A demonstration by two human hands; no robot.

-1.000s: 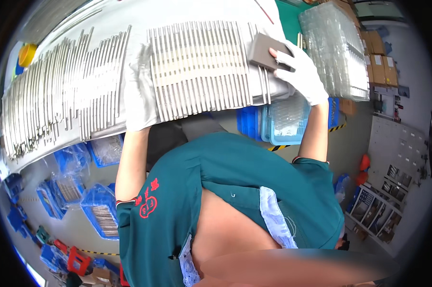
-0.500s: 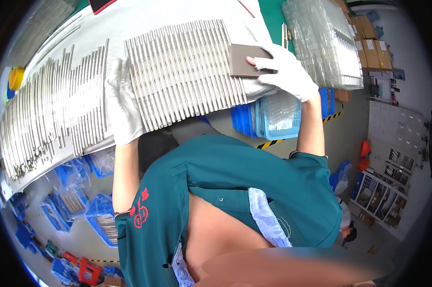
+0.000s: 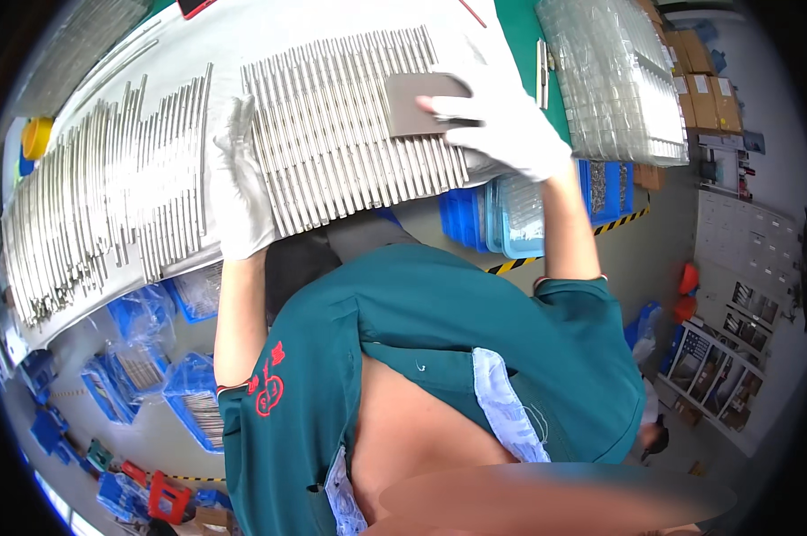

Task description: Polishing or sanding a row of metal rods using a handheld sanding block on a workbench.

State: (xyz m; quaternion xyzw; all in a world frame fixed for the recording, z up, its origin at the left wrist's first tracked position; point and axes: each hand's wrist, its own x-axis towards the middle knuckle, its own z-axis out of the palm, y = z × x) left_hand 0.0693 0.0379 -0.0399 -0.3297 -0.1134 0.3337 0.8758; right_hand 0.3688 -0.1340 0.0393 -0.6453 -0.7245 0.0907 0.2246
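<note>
A row of slim metal rods [image 3: 332,134] lies side by side on the white-covered table [image 3: 269,27]. My right hand [image 3: 515,129], in a white glove, grips a flat grey-brown rectangular pad [image 3: 412,105] that rests over the right part of the row. My bare fingertip shows at the glove's end on the pad. Along the row's left edge my gloved left hand [image 3: 242,196] stands on its side, fingers stretched out and holding nothing. Left of it lies a second, uneven group of metal rods [image 3: 108,188].
Stacked clear plastic trays [image 3: 609,80] stand at the table's right. Below the table edge are blue bins [image 3: 461,214] and a light-blue basket [image 3: 518,246]. More blue crates [image 3: 193,402] sit on the floor at left. A yellow round object [image 3: 37,138] is at the far left.
My right hand has slid the pad leftward over the rods. The left hand stays beside the row. The whole view has shifted slightly.
</note>
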